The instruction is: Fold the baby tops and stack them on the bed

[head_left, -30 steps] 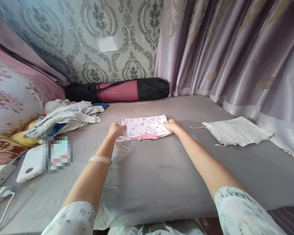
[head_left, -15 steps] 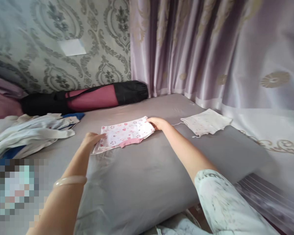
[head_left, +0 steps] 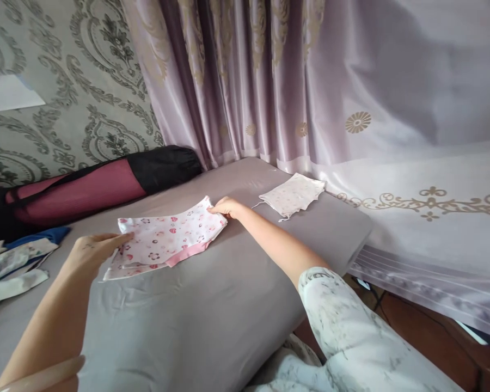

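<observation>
A small folded white garment (head_left: 169, 238) with pink flowers and pink trim lies flat on the grey bed sheet (head_left: 196, 321). My left hand (head_left: 93, 251) pinches its left edge, fingers closed on the cloth. Its right corner is gripped by my right hand (head_left: 225, 207), the fingers curled over it. Both arms reach out over the bed, the right one in a white marbled sleeve.
A folded white cloth (head_left: 292, 194) lies at the bed's far right corner. A black and maroon roll bag (head_left: 93, 188) rests against the patterned wall. Loose clothes (head_left: 12, 264) are piled at the left. Lilac curtains (head_left: 310, 81) hang beside the bed; the floor shows at lower right.
The view has swung to the right, so the pile and pillows slid out at the left. Both hands stay on the flowered garment's ends.
</observation>
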`<state>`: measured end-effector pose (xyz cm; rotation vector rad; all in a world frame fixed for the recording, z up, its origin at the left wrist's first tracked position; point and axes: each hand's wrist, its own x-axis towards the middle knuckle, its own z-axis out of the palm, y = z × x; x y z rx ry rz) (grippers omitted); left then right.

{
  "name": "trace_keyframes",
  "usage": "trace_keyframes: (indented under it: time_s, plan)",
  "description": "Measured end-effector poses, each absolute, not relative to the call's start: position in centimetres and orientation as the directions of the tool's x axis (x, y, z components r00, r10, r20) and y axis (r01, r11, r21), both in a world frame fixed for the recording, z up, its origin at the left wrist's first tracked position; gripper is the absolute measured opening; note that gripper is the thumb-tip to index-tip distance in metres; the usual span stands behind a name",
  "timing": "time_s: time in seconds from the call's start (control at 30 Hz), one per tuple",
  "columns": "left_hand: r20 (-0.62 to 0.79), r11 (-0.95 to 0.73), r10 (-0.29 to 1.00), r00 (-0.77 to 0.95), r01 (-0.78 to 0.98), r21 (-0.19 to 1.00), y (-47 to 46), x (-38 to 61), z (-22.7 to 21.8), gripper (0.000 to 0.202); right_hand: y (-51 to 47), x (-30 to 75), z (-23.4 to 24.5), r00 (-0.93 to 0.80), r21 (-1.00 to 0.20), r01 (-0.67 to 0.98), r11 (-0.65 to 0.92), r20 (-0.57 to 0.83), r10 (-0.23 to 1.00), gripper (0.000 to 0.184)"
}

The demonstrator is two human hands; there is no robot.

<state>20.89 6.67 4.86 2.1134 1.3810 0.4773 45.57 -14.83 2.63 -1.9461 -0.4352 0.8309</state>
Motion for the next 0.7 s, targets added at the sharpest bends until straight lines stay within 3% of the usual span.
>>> trace_keyframes:
  time_s: [0.13,0.37,0.6,0.7]
  plan:
    - [-0.143,-0.175,0.889,0.435,0.612,0.772,2.4,24.2,7.2,0.025,-18.4,47.6,4.7,0.798,-0.850,0.065,-0.522,-0.270,0.539,0.020]
    - [-0.085,-0.192,0.717,0.692,0.313,0.930,-4.7,30.9,7.2,0.027,-26.1,52.6,9.7,0.900,-0.664,0.181,-0.726,-0.185,0.394,0.016]
    - [-0.145,-0.024,0.645,0.750,0.210,0.978,-11.2,37.6,6.3,0.022,-32.2,58.1,11.9,0.971,-0.470,0.101,-0.877,-0.144,0.189,0.032]
    - [-0.164,0.028,0.597,0.785,0.183,0.983,-13.6,40.1,5.5,0.025,-34.0,60.7,12.2,0.975,-0.410,0.080,-0.909,-0.158,0.157,0.040]
